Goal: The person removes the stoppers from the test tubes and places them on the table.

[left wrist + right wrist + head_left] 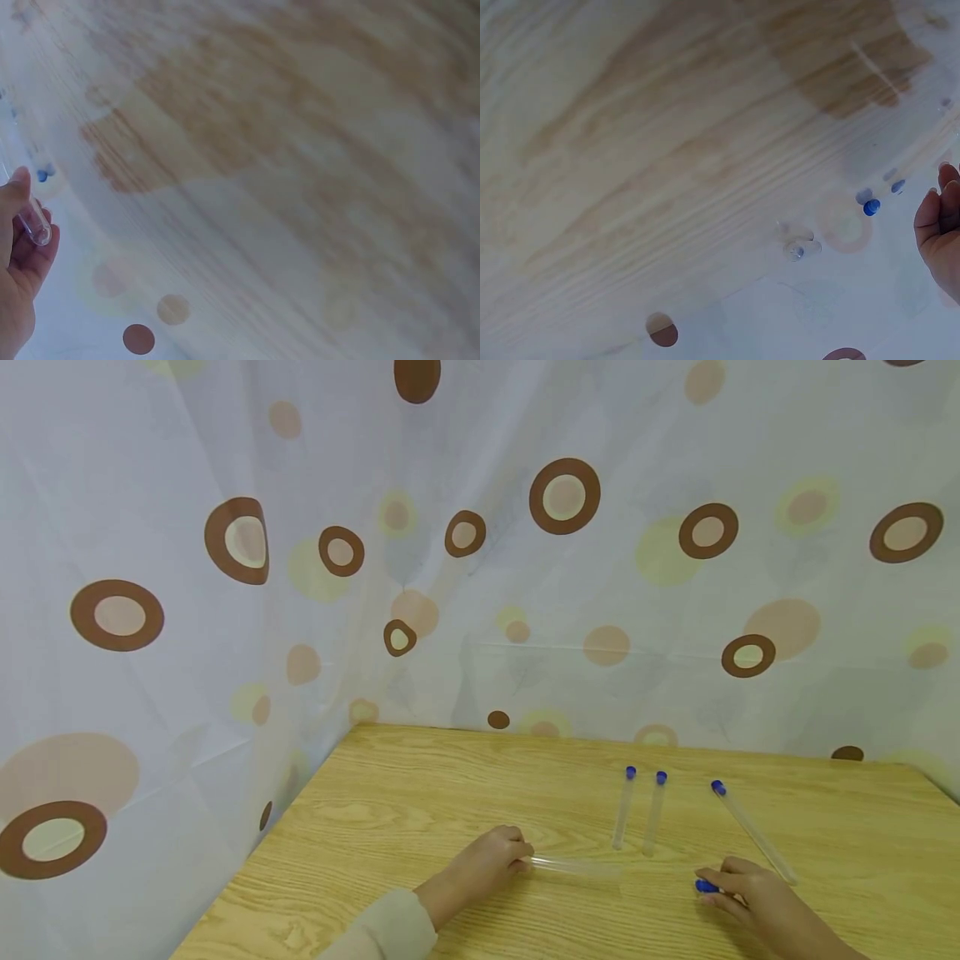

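My left hand [487,856] grips a clear test tube [573,866] near one end, and the tube points right, low over the table. In the left wrist view the rounded end of this tube [37,229] shows between thumb and fingers. To the right, my right hand [765,897] pinches a blue cap [707,886] between thumb and fingers, apart from the tube's far end. The right wrist view catches only part of the right hand [941,232] at its edge; the cap is hidden there.
Two blue-capped tubes, a left one [623,814] and a right one [655,817], lie side by side beyond the held tube. A third capped tube [753,832] lies slanted near my right hand. Behind the wooden table [420,785] hangs a dotted curtain [480,460].
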`<state>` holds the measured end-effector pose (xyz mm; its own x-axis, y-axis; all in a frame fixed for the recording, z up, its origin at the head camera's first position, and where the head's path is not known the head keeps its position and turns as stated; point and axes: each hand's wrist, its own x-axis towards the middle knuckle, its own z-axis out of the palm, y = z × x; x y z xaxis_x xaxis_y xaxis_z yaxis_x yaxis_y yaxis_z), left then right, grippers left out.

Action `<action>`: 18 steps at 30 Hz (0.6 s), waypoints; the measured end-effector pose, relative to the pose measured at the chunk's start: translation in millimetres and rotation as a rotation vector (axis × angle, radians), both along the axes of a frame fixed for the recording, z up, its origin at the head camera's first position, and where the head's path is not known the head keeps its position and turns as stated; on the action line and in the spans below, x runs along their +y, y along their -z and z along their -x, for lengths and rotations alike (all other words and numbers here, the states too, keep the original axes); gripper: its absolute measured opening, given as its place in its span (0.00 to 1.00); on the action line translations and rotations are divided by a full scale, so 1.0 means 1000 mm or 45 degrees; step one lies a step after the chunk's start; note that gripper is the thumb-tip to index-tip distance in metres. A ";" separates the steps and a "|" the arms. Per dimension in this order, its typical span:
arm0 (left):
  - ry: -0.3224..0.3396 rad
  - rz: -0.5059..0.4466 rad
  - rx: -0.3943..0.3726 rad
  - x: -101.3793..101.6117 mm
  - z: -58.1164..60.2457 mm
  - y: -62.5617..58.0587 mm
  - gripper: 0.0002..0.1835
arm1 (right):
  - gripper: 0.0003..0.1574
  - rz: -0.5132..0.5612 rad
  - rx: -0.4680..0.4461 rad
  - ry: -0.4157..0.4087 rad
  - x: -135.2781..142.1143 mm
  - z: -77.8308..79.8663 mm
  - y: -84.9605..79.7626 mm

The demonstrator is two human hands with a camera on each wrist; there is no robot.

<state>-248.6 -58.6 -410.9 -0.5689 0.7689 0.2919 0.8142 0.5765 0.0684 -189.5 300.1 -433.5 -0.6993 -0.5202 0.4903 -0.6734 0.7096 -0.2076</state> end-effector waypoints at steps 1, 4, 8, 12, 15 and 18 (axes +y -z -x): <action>-0.005 0.005 -0.001 0.000 0.000 0.000 0.10 | 0.15 -0.009 -0.014 0.008 0.000 0.000 0.000; -0.014 0.009 -0.014 0.000 0.000 0.001 0.10 | 0.14 -0.033 -0.025 0.024 0.001 0.001 0.000; -0.020 -0.008 -0.025 0.000 0.003 0.003 0.10 | 0.14 -0.071 -0.031 0.030 0.003 0.003 0.002; -0.037 -0.027 -0.030 0.000 0.005 0.005 0.10 | 0.11 -0.092 -0.071 0.035 0.006 0.005 0.003; -0.043 -0.037 -0.042 0.000 0.006 0.006 0.10 | 0.11 -0.082 -0.094 0.039 0.006 0.006 0.003; -0.040 -0.029 -0.036 0.000 0.006 0.006 0.10 | 0.13 -0.065 -0.116 0.038 0.006 0.007 0.004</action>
